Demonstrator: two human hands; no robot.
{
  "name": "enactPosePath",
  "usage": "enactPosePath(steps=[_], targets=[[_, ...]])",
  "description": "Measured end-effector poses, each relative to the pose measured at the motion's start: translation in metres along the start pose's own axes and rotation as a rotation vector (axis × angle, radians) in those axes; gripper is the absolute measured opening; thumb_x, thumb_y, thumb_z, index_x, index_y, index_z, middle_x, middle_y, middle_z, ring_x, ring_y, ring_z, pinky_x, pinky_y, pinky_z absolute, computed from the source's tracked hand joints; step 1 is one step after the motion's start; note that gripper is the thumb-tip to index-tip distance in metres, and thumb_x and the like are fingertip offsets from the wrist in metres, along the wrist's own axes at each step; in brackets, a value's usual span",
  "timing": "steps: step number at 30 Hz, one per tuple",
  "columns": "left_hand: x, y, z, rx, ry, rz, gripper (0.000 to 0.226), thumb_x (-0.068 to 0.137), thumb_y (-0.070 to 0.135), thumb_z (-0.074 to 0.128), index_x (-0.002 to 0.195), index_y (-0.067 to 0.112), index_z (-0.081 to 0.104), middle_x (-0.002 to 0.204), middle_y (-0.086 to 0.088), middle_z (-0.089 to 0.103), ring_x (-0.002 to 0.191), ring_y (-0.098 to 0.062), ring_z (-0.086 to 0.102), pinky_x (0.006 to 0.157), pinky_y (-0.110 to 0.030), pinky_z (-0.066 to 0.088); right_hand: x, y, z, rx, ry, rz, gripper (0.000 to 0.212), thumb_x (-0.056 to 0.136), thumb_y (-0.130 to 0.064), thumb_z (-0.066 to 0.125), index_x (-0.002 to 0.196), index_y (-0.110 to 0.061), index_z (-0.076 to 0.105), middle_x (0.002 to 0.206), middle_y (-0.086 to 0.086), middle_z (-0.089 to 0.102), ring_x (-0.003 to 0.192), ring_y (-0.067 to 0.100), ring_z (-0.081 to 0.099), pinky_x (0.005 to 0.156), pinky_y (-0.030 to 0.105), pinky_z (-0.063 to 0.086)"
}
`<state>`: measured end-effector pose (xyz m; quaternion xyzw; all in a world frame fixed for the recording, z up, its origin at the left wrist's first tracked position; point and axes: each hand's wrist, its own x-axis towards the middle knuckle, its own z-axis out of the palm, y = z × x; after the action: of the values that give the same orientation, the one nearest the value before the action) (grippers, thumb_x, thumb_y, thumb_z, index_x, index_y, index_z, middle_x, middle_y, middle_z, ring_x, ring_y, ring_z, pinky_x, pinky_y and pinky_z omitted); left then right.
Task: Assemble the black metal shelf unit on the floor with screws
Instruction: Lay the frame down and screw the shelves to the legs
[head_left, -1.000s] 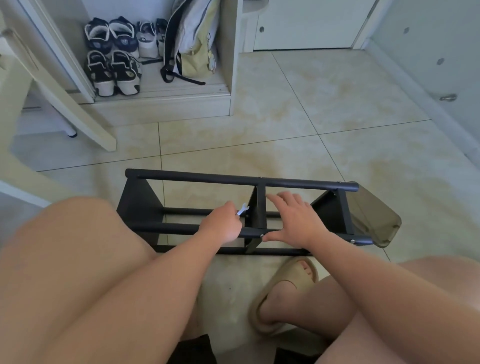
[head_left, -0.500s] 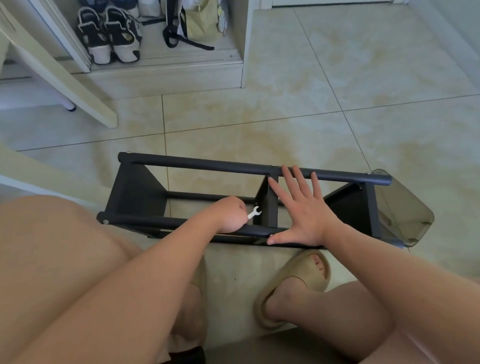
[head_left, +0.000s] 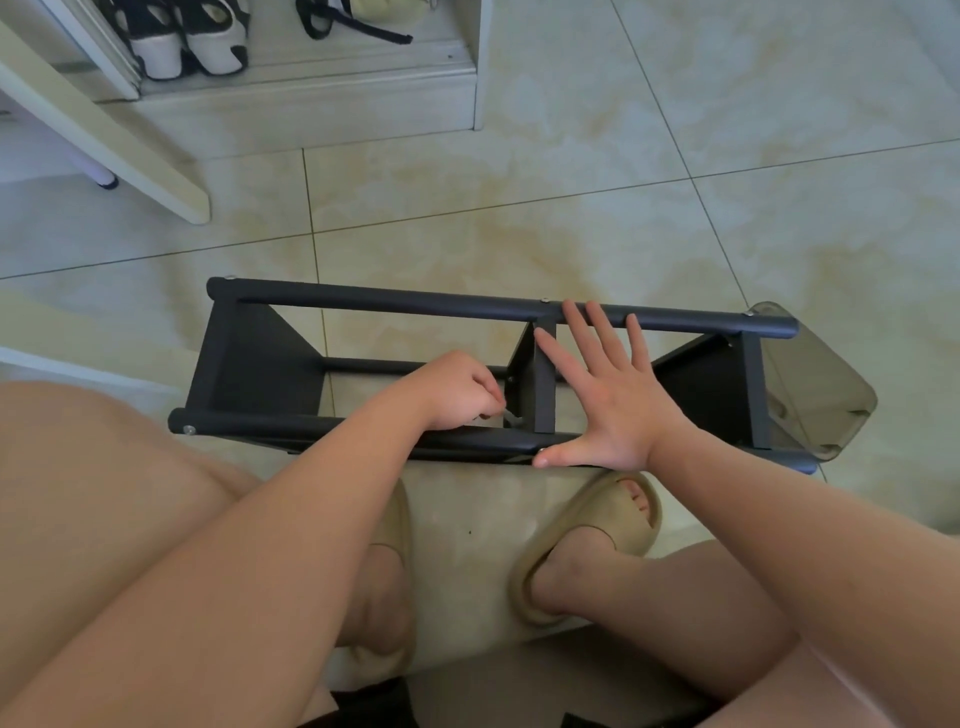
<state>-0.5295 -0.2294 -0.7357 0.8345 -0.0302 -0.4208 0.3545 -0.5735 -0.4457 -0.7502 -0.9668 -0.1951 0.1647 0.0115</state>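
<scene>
While tipped on its side on the tiled floor, black shelf unit just ahead of both feet, long rails running left to right. Left hand curled tight, gripping a small wrench, mostly hidden by the fingers, right against the near foot of the middle panel and just above the near rail. Right hand flat and open, fingers spread and straight: fingertips reaching onto the far rail, thumb lying along the near rail, palm over the gap just right of the middle panel. Small silver screw head beside the thumb tip on the near rail; another at that rail's left end. Smoky see-through plastic piece at the unit's right end, touching it. Tan slippers on both feet, close to the near rail, the right one just below the right hand. Toward the floor's far left corner, pale slanted furniture leg and a low cupboard with black-and-white sandals inside.
</scene>
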Motion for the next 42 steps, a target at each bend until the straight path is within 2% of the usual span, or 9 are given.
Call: enactPosePath(steps=[2, 5, 8, 12, 15, 18, 21, 25, 42], targets=[[0.000, 0.002, 0.001, -0.129, -0.003, -0.021, 0.021, 0.094, 0.015, 0.063, 0.078, 0.027, 0.069, 0.085, 0.002, 0.067, 0.081, -0.015, 0.060, 0.075, -0.028, 0.049, 0.000, 0.000, 0.000, -0.001, 0.003, 0.001, 0.132, 0.060, -0.106, 0.029, 0.159, -0.034, -0.019, 0.166, 0.007, -0.028, 0.151, 0.030, -0.028, 0.121, 0.060, -0.015], [0.002, 0.007, 0.003, -0.310, -0.040, -0.056, 0.010, 0.098, 0.020, 0.060, 0.092, 0.022, 0.069, 0.096, 0.003, 0.072, 0.093, -0.011, 0.067, 0.081, -0.027, 0.053, 0.000, 0.000, -0.001, -0.005, 0.009, 0.001, 0.131, 0.061, -0.106, 0.031, 0.159, -0.034, -0.017, 0.166, 0.007, -0.027, 0.152, 0.030, -0.027, 0.121, 0.059, -0.015], [0.004, 0.010, 0.008, -0.445, -0.034, -0.106, 0.010, 0.098, 0.023, 0.063, 0.104, 0.016, 0.066, 0.085, 0.005, 0.076, 0.087, -0.009, 0.070, 0.080, -0.028, 0.056, 0.000, 0.000, 0.000, -0.018, 0.010, 0.003, 0.131, 0.061, -0.106, 0.029, 0.160, -0.033, -0.016, 0.166, 0.007, -0.026, 0.152, 0.031, -0.026, 0.121, 0.060, -0.013], [0.006, 0.011, 0.011, -0.459, 0.016, -0.120, 0.006, 0.095, 0.027, 0.067, 0.093, 0.023, 0.063, 0.076, 0.011, 0.076, 0.084, -0.007, 0.068, 0.091, -0.033, 0.055, -0.001, -0.001, 0.000, -0.026, 0.011, 0.006, 0.131, 0.061, -0.106, 0.030, 0.160, -0.032, -0.015, 0.167, 0.007, -0.025, 0.152, 0.031, -0.026, 0.121, 0.061, -0.012], [0.005, 0.012, 0.012, -0.465, 0.050, -0.118, 0.010, 0.096, 0.026, 0.066, 0.087, 0.025, 0.061, 0.075, 0.011, 0.075, 0.083, -0.008, 0.067, 0.093, -0.034, 0.054, -0.001, 0.000, 0.000, -0.028, 0.013, 0.006, 0.131, 0.062, -0.106, 0.030, 0.160, -0.032, -0.015, 0.167, 0.007, -0.025, 0.152, 0.031, -0.025, 0.121, 0.061, -0.011], [0.004, 0.014, 0.013, -0.471, 0.083, -0.106, 0.005, 0.098, 0.025, 0.063, 0.095, 0.021, 0.063, 0.083, 0.007, 0.074, 0.082, -0.008, 0.066, 0.092, -0.034, 0.054, -0.001, -0.001, 0.000, -0.030, 0.015, 0.004, 0.130, 0.062, -0.106, 0.029, 0.160, -0.032, -0.014, 0.167, 0.008, -0.024, 0.152, 0.031, -0.025, 0.121, 0.062, -0.010], [0.006, 0.016, 0.015, -0.483, 0.120, -0.095, 0.018, 0.099, 0.025, 0.060, 0.114, 0.015, 0.065, 0.087, 0.006, 0.074, 0.084, -0.009, 0.067, 0.091, -0.034, 0.054, -0.001, -0.001, 0.001, -0.034, 0.018, 0.003, 0.130, 0.062, -0.106, 0.029, 0.160, -0.032, -0.013, 0.167, 0.008, -0.024, 0.153, 0.031, -0.025, 0.121, 0.062, -0.010], [0.006, 0.018, 0.017, -0.445, 0.111, -0.083, 0.023, 0.100, 0.025, 0.058, 0.120, 0.013, 0.064, 0.088, 0.006, 0.072, 0.083, -0.010, 0.066, 0.088, -0.033, 0.052, -0.001, -0.001, 0.000, -0.037, 0.020, 0.002, 0.130, 0.062, -0.106, 0.026, 0.161, -0.031, -0.013, 0.167, 0.008, -0.022, 0.153, 0.032, -0.023, 0.122, 0.062, -0.009], [0.007, 0.018, 0.014, -0.406, 0.077, -0.107, 0.009, 0.100, 0.025, 0.058, 0.106, 0.019, 0.062, 0.086, 0.006, 0.074, 0.084, -0.009, 0.067, 0.092, -0.036, 0.054, 0.000, 0.000, 0.001, -0.040, 0.024, -0.005, 0.129, 0.062, -0.106, 0.025, 0.161, -0.031, -0.013, 0.167, 0.008, -0.022, 0.153, 0.033, -0.023, 0.122, 0.062, -0.009]])
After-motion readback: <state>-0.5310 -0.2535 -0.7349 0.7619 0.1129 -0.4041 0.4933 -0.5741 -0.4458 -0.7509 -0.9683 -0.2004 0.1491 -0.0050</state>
